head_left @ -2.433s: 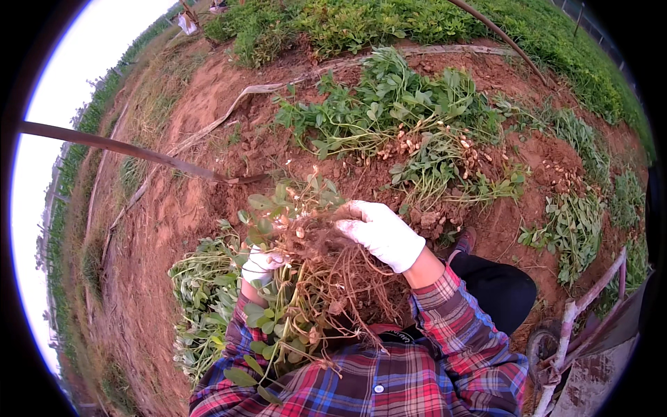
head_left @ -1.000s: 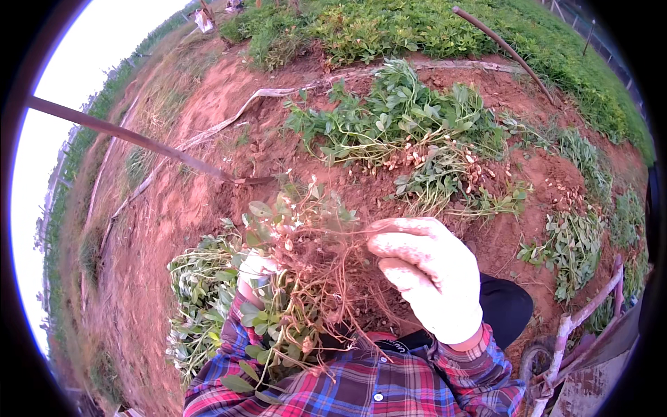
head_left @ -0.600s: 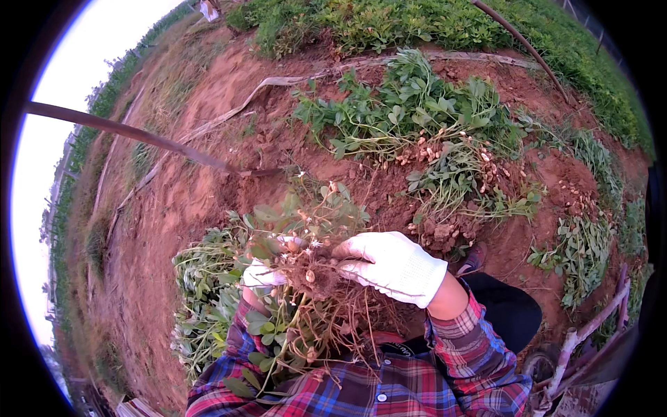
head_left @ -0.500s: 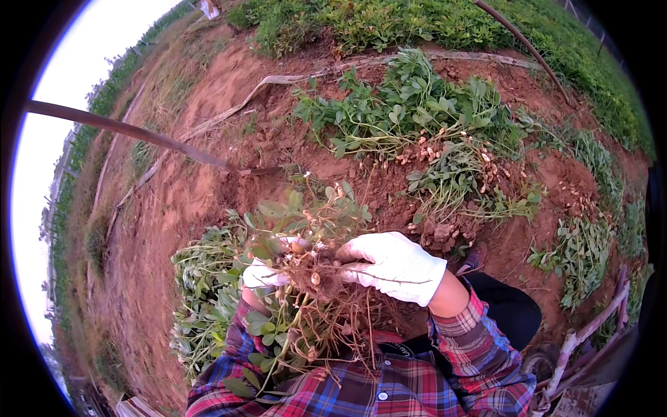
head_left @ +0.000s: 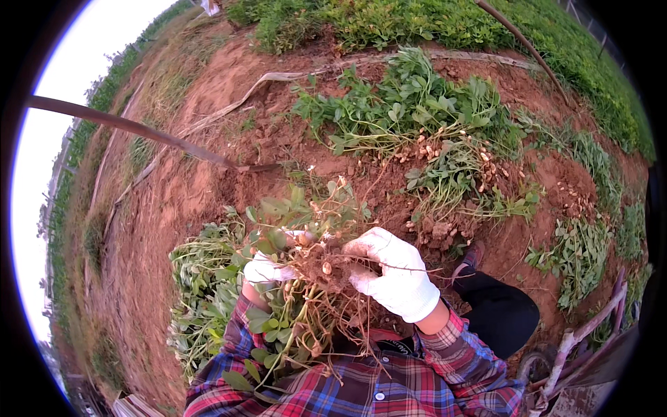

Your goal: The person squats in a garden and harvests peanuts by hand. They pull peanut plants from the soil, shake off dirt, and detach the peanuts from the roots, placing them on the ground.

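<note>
Both my hands wear white knit gloves. My left hand (head_left: 269, 267) is closed around an uprooted peanut plant (head_left: 326, 267), partly hidden behind its leaves and stems. Soil clings to the tangled roots, and a few pale peanut pods hang among them. At the right side of the root clump, my right hand (head_left: 397, 274) has its thumb and fingers apart, the tips by the roots. A thin root crosses in front of this glove. Leafy stems of the plant hang down over my plaid shirt (head_left: 333, 389).
Pulled peanut plants (head_left: 215, 299) lie at the left by me. A larger heap (head_left: 417, 104) with exposed pods (head_left: 490, 170) lies ahead, and more plants (head_left: 577, 257) at the right. A wooden pole (head_left: 132, 128) slants in from the left. A branch frame (head_left: 577, 340) stands at lower right.
My right hand has turned and shifted slightly, and its thumb and fingers have spread from a pinch at the roots. The left hand keeps its hold, with the plant tilted a little.
</note>
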Demonstrator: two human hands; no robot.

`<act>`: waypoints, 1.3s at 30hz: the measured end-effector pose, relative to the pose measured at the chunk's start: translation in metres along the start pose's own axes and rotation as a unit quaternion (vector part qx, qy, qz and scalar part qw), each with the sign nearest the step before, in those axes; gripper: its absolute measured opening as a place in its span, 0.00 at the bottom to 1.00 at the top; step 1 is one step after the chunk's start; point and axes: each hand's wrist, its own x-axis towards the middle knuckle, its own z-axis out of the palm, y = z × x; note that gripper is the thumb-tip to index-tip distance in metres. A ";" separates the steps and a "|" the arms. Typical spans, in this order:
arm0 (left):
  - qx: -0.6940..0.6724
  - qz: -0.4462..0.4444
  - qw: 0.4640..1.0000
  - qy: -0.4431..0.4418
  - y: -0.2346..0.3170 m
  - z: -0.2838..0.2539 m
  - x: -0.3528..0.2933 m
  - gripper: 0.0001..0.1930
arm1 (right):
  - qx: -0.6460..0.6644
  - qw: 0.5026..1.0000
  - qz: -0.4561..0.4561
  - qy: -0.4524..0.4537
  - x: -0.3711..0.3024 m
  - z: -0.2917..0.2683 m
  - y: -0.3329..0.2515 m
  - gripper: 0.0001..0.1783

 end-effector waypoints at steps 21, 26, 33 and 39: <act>0.039 0.022 0.999 0.028 -0.019 -0.013 0.030 0.23 | -0.149 0.982 0.028 0.116 -0.008 0.018 0.003 0.14; 0.056 0.026 0.998 0.033 -0.017 -0.013 0.034 0.22 | 0.213 0.939 0.173 0.207 -0.012 0.016 0.012 0.09; 0.064 0.031 0.997 0.037 -0.020 -0.014 0.034 0.21 | 0.276 0.944 0.102 0.151 -0.020 -0.018 0.020 0.09; 0.077 0.031 0.995 0.049 -0.018 -0.016 0.027 0.20 | -0.047 0.938 0.051 0.339 -0.085 -0.090 -0.006 0.16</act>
